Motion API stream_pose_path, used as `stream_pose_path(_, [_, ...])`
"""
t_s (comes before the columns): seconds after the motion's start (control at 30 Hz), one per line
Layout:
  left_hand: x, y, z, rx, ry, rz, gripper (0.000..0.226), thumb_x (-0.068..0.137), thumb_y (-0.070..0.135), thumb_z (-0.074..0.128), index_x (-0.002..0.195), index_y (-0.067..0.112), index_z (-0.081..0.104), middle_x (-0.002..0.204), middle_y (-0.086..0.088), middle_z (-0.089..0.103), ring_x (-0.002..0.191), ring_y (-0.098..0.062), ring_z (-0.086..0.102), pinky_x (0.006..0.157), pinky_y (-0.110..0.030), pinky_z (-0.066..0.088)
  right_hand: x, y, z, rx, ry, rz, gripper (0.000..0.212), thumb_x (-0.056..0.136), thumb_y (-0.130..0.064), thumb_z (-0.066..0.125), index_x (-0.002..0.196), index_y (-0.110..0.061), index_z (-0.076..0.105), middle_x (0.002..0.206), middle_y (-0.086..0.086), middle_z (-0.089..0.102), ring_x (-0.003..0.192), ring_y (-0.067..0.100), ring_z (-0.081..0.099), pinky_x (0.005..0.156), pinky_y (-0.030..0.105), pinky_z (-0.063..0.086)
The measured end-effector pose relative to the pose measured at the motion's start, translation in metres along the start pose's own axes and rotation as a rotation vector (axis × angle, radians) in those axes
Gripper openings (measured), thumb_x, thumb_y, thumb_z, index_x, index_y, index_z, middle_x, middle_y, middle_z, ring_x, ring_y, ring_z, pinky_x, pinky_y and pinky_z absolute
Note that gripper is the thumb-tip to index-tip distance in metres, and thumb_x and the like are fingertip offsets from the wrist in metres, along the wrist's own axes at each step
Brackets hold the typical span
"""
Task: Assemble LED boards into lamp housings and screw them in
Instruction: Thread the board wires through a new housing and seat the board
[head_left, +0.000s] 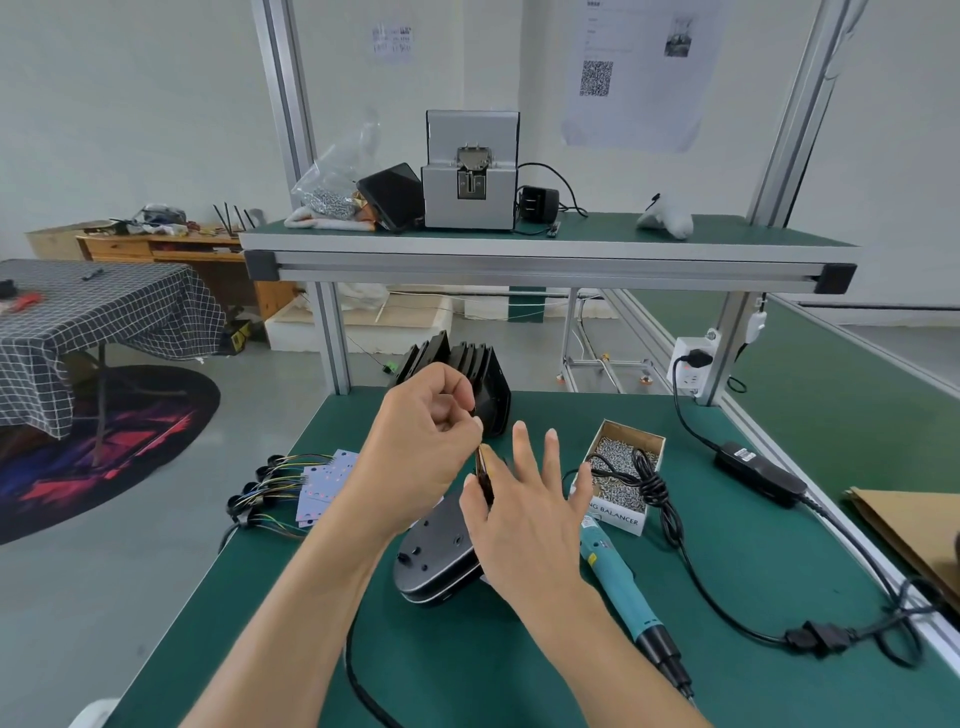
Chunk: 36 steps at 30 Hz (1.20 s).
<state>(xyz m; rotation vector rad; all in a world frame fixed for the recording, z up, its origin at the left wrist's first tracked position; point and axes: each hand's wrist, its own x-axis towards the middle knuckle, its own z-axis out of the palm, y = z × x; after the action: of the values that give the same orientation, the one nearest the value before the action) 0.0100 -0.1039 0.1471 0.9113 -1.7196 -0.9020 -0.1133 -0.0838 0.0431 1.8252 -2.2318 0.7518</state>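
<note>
The green desk (467, 665) is ending at a near-left edge running up to an aluminium post (332, 338), and at a silver rail along the right, with a second green surface lying beyond it. A shelf (545, 260) is spanning overhead between the posts, leaving open air above the desk's middle, where both hands are working; bare mat is showing in front of the housing and between the screwdriver and the right rail. A screw box (621, 480) is sitting right of centre, its side reading "BALANCER", with a black cord coiled on top of it. A sheet (639, 73) hanging above is carrying a QR code; its other print is too small to read. The left hand (415, 447) is curling its fingers and pinching the top of a thin LED board (484, 470) held on edge. The right hand (524, 514) is pinching the board's lower part with its thumb while its other fingers are spreading straight. The board is standing directly above a grey lamp housing (436, 561) lying on the desk under the hands. More black housings (467, 374) are standing stacked behind, and spare boards (322, 483) with coloured wires are lying to the left. A teal screwdriver (618, 582) is lying just right of the right wrist, its cable looping across the right side of the desk.
</note>
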Motion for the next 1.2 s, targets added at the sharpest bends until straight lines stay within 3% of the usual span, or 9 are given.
stream_pose_path(0.2, [0.002, -0.005, -0.002, -0.023, 0.009, -0.015, 0.023, 0.093, 0.000, 0.061, 0.084, 0.021, 0.057, 0.060, 0.000, 0.051, 0.053, -0.015, 0.035, 0.051, -0.020, 0.036, 0.003, 0.003, -0.002, 0.020, -0.123, -0.003, 0.062, 0.102, -0.060, 0.014, 0.160, -0.040, 0.027, 0.174, -0.003, 0.013, 0.160, 0.030, 0.004, 0.121, 0.062, -0.002])
stream_pose_path(0.4, [0.010, -0.005, -0.016, -0.058, 0.063, -0.017, 0.031, 0.094, 0.003, 0.059, 0.082, 0.031, 0.062, 0.066, 0.002, 0.056, 0.065, -0.018, 0.043, 0.061, -0.027, 0.039, 0.007, 0.031, -0.023, 0.615, -0.257, -0.126, 0.093, 0.084, -0.074, 0.059, 0.161, -0.044, 0.018, 0.167, -0.022, 0.020, 0.154, 0.003, 0.015, 0.128, 0.049, 0.014])
stream_pose_path(0.47, [0.011, -0.008, -0.018, -0.092, 0.056, -0.031, 0.031, 0.096, 0.003, 0.058, 0.083, 0.031, 0.063, 0.067, -0.003, 0.053, 0.064, -0.021, 0.038, 0.060, -0.032, 0.036, 0.009, 0.044, -0.027, 0.593, -0.382, -0.200, 0.103, 0.076, -0.078, 0.068, 0.159, -0.054, 0.013, 0.167, -0.030, 0.007, 0.157, 0.007, 0.011, 0.127, 0.048, 0.019])
stream_pose_path(0.57, [0.010, -0.009, -0.019, -0.155, 0.030, -0.034, 0.031, 0.098, -0.002, 0.055, 0.085, 0.026, 0.063, 0.066, 0.001, 0.053, 0.058, -0.014, 0.037, 0.056, -0.021, 0.035, 0.016, 0.055, -0.028, 0.502, -0.535, -0.326, 0.112, 0.069, -0.079, 0.077, 0.156, -0.062, 0.009, 0.164, -0.038, -0.004, 0.158, 0.009, 0.011, 0.126, 0.049, 0.024])
stream_pose_path(0.7, [0.012, -0.009, -0.023, -0.286, 0.060, -0.042, 0.027, 0.099, -0.008, 0.052, 0.089, 0.015, 0.061, 0.065, 0.007, 0.054, 0.053, -0.006, 0.042, 0.051, -0.012, 0.036, 0.024, 0.057, -0.026, 0.553, -0.538, -0.495, 0.101, 0.072, -0.066, 0.083, 0.155, -0.056, 0.025, 0.166, -0.030, 0.017, 0.153, -0.006, 0.016, 0.126, 0.042, 0.025])
stream_pose_path(0.83, [0.013, -0.012, -0.029, -0.441, 0.056, -0.052, 0.026, 0.093, 0.002, 0.058, 0.081, 0.025, 0.066, 0.068, 0.003, 0.051, 0.053, -0.009, 0.037, 0.048, -0.016, 0.029, 0.027, 0.059, -0.028, 0.668, -0.553, -0.492, 0.093, 0.072, -0.062, 0.087, 0.150, -0.053, 0.036, 0.163, -0.034, 0.022, 0.153, -0.007, 0.016, 0.127, 0.044, 0.024])
stream_pose_path(0.93, [0.012, -0.016, -0.032, -0.535, 0.067, -0.057, 0.022, 0.085, 0.008, 0.058, 0.078, 0.027, 0.068, 0.070, 0.001, 0.051, 0.054, -0.011, 0.037, 0.048, -0.018, 0.032, 0.025, 0.060, -0.028, 0.721, -0.590, -0.480, 0.090, 0.073, -0.061, 0.086, 0.147, -0.048, 0.036, 0.162, -0.035, 0.024, 0.154, -0.004, 0.017, 0.127, 0.048, 0.023])
stream_pose_path(1.03, [0.013, -0.019, -0.035, -0.619, 0.089, -0.072, 0.018, 0.084, 0.007, 0.058, 0.080, 0.023, 0.066, 0.068, 0.000, 0.050, 0.052, -0.011, 0.037, 0.047, -0.018, 0.033, 0.021, 0.056, -0.027, 0.881, -0.607, -0.442, 0.086, 0.075, -0.068, 0.080, 0.140, -0.030, 0.039, 0.162, -0.022, 0.035, 0.152, 0.007, 0.033, 0.123, 0.048, 0.030])
stream_pose_path(1.2, [0.014, -0.024, -0.040, -0.700, 0.105, -0.070, 0.017, 0.091, 0.003, 0.054, 0.088, 0.019, 0.058, 0.067, 0.001, 0.048, 0.052, -0.011, 0.036, 0.050, -0.020, 0.029, 0.017, 0.046, -0.023, 1.088, -0.527, -0.315, 0.092, 0.072, -0.079, 0.074, 0.129, -0.015, 0.043, 0.132, -0.007, 0.056, 0.113, 0.014, 0.059, 0.097, 0.041, 0.047])
